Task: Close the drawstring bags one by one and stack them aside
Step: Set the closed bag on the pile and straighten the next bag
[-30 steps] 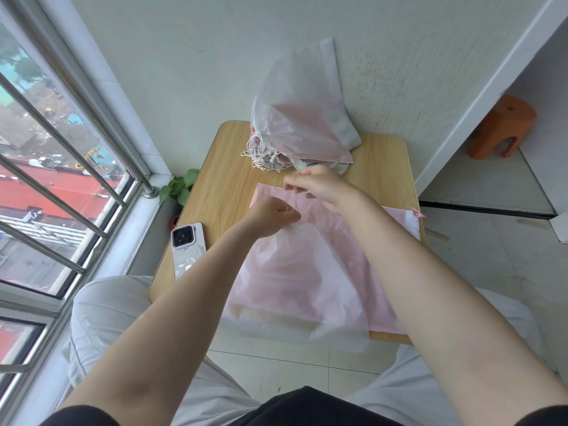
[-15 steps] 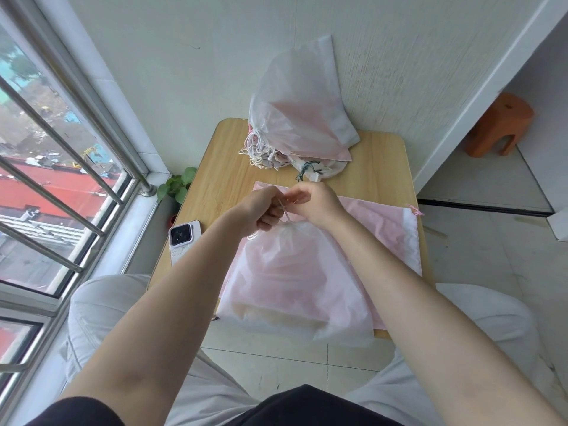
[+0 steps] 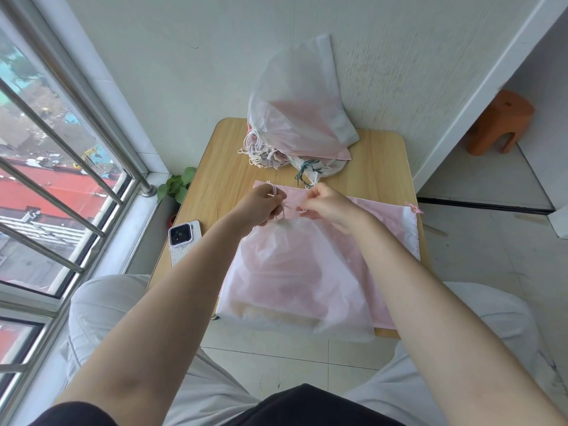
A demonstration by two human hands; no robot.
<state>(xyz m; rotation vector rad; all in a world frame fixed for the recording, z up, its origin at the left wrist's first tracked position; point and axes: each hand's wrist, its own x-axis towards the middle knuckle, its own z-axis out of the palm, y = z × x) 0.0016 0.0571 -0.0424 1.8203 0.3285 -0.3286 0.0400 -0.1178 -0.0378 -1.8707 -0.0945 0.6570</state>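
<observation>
just below both hands (image 3: 295, 206) | drawstring bag (image 3: 295, 281) | cords pinched

Head-worn view, steeply down, close.

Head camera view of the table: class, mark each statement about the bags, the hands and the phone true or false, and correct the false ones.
1. Both hands hold the drawstring of the near bag. True: the left hand and the right hand pinch the cord at its gathered mouth.
2. The phone lies to the right of the bag. False: it lies to its left, near the window.
3. A pile of bags leans against the wall at the table's far edge. True.
4. The near bag lies wholly on the table. False: its bottom hangs over the near edge.
5. The orange stool stands on the table. False: it stands on the floor.
</observation>
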